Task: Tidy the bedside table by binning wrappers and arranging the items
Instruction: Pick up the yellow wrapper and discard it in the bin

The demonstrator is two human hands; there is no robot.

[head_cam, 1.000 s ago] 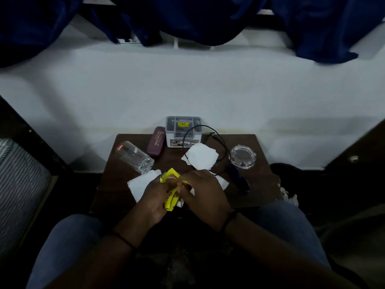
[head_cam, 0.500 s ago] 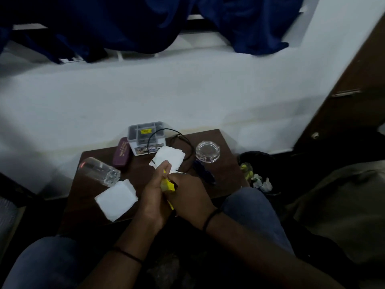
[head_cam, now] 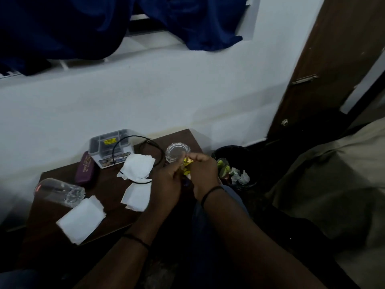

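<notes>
At three o'clock of the dark wooden surface [head_cam: 116, 207], both hands pinch a crumpled yellow wrapper [head_cam: 186, 165], left hand [head_cam: 166, 180] and right hand [head_cam: 203, 170] together; a loose release could miss the black bin [head_cam: 239, 151] beyond.

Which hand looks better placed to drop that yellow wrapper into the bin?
Probably the right hand. It pinches the yellow wrapper together with the left hand, but it sits nearer the black bin, which stands off the table's right edge.
</notes>
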